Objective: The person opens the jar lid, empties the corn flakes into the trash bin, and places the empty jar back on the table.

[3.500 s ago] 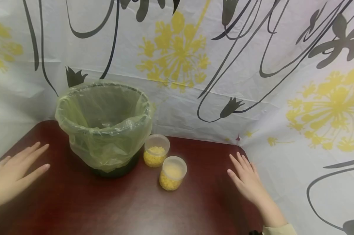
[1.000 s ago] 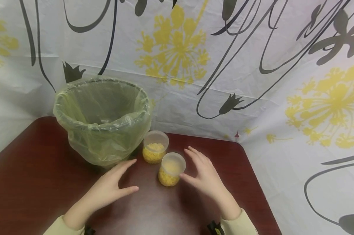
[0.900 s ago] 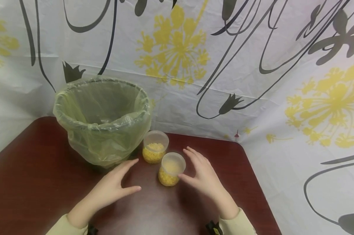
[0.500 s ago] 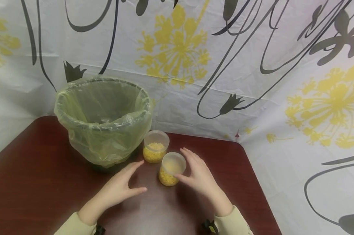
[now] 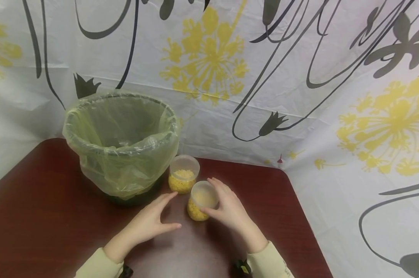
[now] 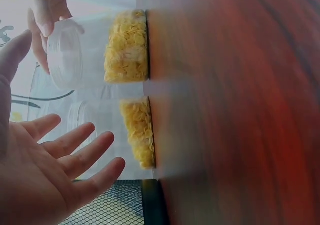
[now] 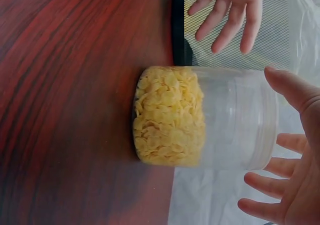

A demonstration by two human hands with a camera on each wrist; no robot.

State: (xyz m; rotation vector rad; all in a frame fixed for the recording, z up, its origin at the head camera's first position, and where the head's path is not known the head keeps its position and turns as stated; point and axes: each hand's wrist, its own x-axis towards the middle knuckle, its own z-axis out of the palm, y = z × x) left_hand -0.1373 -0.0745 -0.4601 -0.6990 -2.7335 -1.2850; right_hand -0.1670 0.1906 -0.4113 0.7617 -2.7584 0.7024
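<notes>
Reddish-brown tabletop [image 5: 39, 216] is seen nearest, w/ a pale glare patch at the near-side middle. Light sleeves [image 5: 270, 260] are worn on both arms, dark bands being visible at the wrists. L hand [image 5: 150, 222] is held left of the front jar, approx. palm toward it; fingers are spread, thumb well apart from the index, nothing gripped. R hand [image 5: 230, 210] is held at the jar's right, thumb & fingers parted widely about the upper part; no grip is seen, & contact w/ the rim can't be told. Front jar [image 5: 200, 200], clear & upright, is set on the tabletop between both hands, approx. half filled w/ yellow flakes [image 7: 170, 117]. Just behind, slightly left, a rear jar [image 5: 183, 173] is placed, also upright & part-filled w/ flakes. Beyond the L hand, a mesh bin [image 7: 275, 40] is stood, lined w/ a translucent yellow-green bag [image 5: 126, 170] folded over the rim. Farthest, white cloth [image 5: 143, 58] is hung, printed w/ yellow flower heads & dark grey stems.
</notes>
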